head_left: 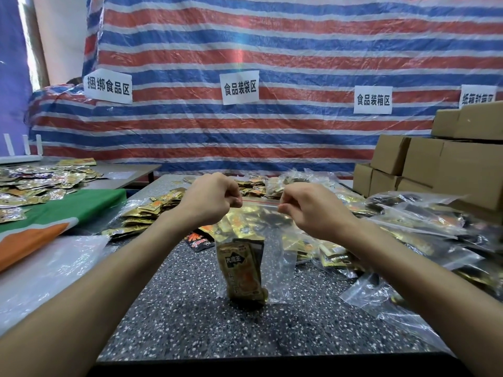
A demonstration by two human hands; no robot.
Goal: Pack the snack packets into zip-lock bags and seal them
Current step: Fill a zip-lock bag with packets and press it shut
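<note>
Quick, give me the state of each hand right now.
Left hand: closed, pinching the zip-lock bag at the left end of its top strip.
Right hand: closed, pinching the right end of the same strip.

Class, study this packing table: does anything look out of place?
Only one thing: a red-and-black packet lies alone on the table behind the held bag, unlike the gold packets piled around it. Nothing looks spilled or torn.

Bright even light, soft shadows; rainbow flare streak on tarp [299, 36], fisheye bending at edges, corners soft
</note>
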